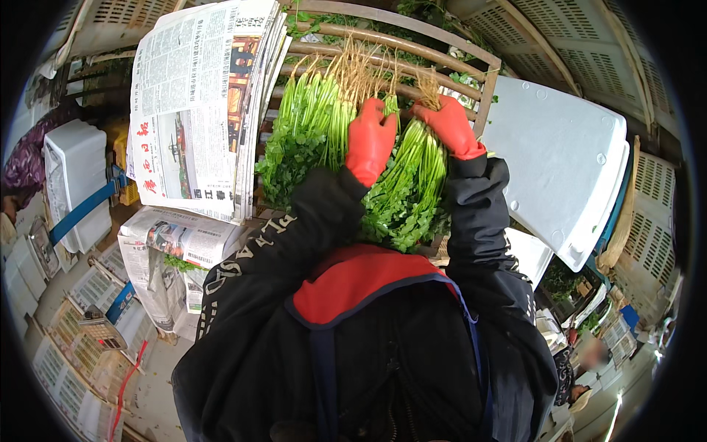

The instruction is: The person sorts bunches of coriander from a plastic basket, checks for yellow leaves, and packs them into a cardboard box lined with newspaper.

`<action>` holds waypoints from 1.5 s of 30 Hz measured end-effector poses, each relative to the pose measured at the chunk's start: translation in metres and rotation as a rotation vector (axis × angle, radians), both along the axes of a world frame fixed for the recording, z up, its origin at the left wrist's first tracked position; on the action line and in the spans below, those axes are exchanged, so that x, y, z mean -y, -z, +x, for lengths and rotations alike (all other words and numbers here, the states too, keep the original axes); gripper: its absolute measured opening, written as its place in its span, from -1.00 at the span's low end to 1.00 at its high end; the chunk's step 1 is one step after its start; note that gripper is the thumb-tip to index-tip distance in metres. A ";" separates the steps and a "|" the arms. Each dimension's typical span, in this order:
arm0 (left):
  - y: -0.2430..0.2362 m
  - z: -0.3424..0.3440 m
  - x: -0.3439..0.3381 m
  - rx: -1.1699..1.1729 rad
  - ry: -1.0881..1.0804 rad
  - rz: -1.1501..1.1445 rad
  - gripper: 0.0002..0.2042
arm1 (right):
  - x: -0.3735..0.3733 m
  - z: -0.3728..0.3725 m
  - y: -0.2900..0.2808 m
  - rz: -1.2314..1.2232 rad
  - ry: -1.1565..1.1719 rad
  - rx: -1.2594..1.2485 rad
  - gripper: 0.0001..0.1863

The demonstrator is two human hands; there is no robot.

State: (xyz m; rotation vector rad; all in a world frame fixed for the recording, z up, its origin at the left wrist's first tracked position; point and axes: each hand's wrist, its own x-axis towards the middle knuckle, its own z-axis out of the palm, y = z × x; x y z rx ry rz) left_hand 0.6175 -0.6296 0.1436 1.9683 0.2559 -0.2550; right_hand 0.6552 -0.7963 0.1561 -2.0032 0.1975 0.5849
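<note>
Leafy green stalks that look like coriander lie side by side on a slatted wooden rack, pale roots at the far end and leaves toward me. My right hand, in a red rubber glove, is closed round the root end of a coriander bunch whose leaves hang toward my chest. Also in a red glove, my left hand has its fingers curled at the stems just beside that bunch. Its fingertips pinch at the root ends there; exactly how many stalks they hold is hidden.
A thick stack of newspapers stands at the left of the rack. White foam lids lean at the right. Farther left are a white foam box and newspaper-wrapped goods. Another person is at the lower right.
</note>
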 end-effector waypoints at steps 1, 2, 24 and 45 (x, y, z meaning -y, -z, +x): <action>0.000 0.005 0.002 0.022 0.024 0.109 -0.67 | 0.001 -0.005 -0.004 -0.017 0.045 0.018 -0.70; 0.002 0.009 0.004 0.014 0.064 0.181 -0.64 | 0.002 -0.010 -0.011 -0.042 0.062 0.014 -0.74; 0.022 0.018 0.000 0.250 0.326 0.073 -0.83 | 0.022 0.018 -0.001 0.272 -0.101 -0.075 -0.75; -0.048 0.023 -0.085 0.246 0.057 0.319 -0.83 | -0.003 0.024 0.010 0.284 -0.096 -0.064 -0.69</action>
